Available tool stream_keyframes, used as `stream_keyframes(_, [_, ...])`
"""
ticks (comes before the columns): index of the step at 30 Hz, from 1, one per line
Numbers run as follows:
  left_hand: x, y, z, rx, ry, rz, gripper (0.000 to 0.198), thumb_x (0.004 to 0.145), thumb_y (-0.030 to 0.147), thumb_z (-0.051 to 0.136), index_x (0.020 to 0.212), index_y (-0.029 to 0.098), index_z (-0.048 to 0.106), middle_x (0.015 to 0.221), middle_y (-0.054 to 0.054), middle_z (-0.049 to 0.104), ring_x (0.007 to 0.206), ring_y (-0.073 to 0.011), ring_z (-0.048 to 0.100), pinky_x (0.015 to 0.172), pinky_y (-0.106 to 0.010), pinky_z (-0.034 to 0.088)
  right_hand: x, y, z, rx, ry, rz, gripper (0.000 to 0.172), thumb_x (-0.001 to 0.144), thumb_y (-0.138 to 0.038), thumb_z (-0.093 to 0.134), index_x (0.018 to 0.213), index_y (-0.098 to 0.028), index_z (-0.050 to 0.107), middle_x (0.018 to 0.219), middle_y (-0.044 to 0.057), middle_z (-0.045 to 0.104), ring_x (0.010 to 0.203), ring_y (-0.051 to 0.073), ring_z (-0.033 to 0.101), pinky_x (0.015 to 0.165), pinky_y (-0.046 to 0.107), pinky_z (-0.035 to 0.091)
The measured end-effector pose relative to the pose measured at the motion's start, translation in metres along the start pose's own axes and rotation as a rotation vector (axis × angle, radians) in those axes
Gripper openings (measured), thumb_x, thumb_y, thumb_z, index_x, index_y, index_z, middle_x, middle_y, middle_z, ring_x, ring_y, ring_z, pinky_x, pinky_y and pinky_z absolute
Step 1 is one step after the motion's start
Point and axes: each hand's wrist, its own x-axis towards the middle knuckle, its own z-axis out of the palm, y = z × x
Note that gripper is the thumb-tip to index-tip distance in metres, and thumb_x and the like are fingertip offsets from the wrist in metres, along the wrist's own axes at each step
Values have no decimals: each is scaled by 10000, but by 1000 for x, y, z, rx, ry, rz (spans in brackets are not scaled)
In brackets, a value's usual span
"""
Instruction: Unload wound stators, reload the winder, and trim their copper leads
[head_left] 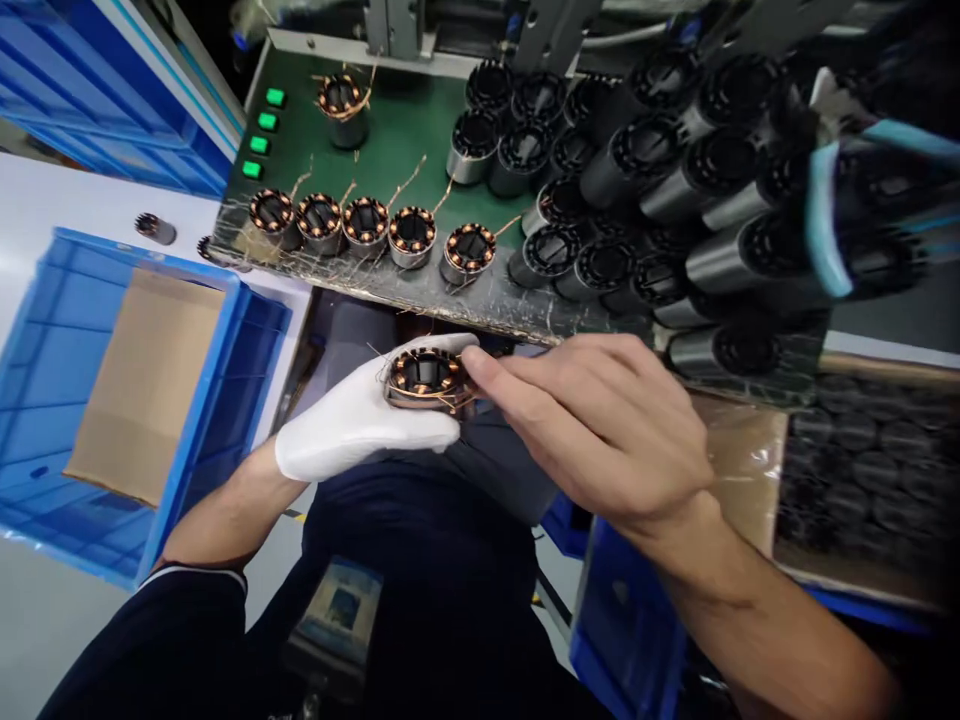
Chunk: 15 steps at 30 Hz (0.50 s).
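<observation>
Below green bench (405,130), hands cradle wound stator (426,378).

My white-gloved left hand (360,415) is covering the underside of the copper-wound stator core (426,378) I am holding. The black cylindrical stator housings (720,190) stacked at right are blurring together, and the blue plastic crate (45,400) is running off the left edge.
</observation>
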Motion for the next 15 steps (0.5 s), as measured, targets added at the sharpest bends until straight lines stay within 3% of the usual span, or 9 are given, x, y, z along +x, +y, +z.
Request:
stream_keyframes(3, [0, -5, 3, -100, 27, -84, 494, 876, 327, 952, 1309, 200, 752, 1088, -62, 860, 950, -228, 827, 906, -376, 690, -14, -8, -3, 142, -44, 69, 367, 1075, -144, 769, 1384, -328, 839, 1005, 38, 851, 806, 205, 769, 772, 383, 619])
stream_keyframes(6, [5, -16, 12, 20, 167, 26, 473, 763, 271, 1013, 1121, 220, 710, 1130, -54, 844, 1059, -231, 809, 1020, -374, 646, -22, -27, 13, 618, 56, 243, 115, 1117, -241, 717, 1150, -282, 819, 1101, 66, 817, 754, 178, 764, 675, 333, 633])
stream_keyframes(8, [8, -29, 23, -22, 189, 98, 570, 699, 358, 1062, 1096, 237, 671, 1070, -37, 810, 931, -190, 766, 889, -320, 635, -24, -43, 33, 1064, 185, 467, 161, 1178, -324, 606, 1081, -272, 723, 1101, 44, 779, 528, 100, 632, 480, 256, 527])
stream_keyframes(10, [10, -41, 34, -264, 159, 83, 695, 683, 546, 1065, 1126, 267, 608, 997, 2, 742, 647, -98, 602, 603, -247, 521, -28, -57, 53, 1332, 311, 620, 174, 1200, -337, 542, 1074, -281, 647, 1040, 0, 746, 373, 44, 401, 352, 215, 330])
stream_keyframes(11, [11, -45, 38, -400, 164, 62, 733, 699, 639, 1032, 1147, 284, 573, 970, 24, 697, 534, -56, 468, 489, -232, 412, -32, -61, 61, 1342, 319, 604, 156, 1195, -318, 542, 1083, -286, 645, 1012, -7, 743, 373, 49, 384, 357, 218, 322])
stream_keyframes(13, [13, -46, 39, -530, 217, 10, 681, 819, 774, 886, 1186, 310, 548, 958, 45, 613, 454, -21, 220, 388, -251, 230, -44, -65, 70, 1171, 252, 410, 134, 1174, -298, 578, 1107, -284, 694, 975, 18, 768, 478, 106, 544, 459, 254, 462])
stream_keyframes(15, [17, -43, 30, -443, 317, 65, 581, 934, 811, 731, 1192, 312, 580, 968, 36, 570, 479, -35, 132, 386, -271, 208, -60, -62, 69, 962, 179, 258, 138, 1150, -268, 616, 1132, -268, 752, 897, 33, 783, 646, 170, 696, 609, 296, 569])
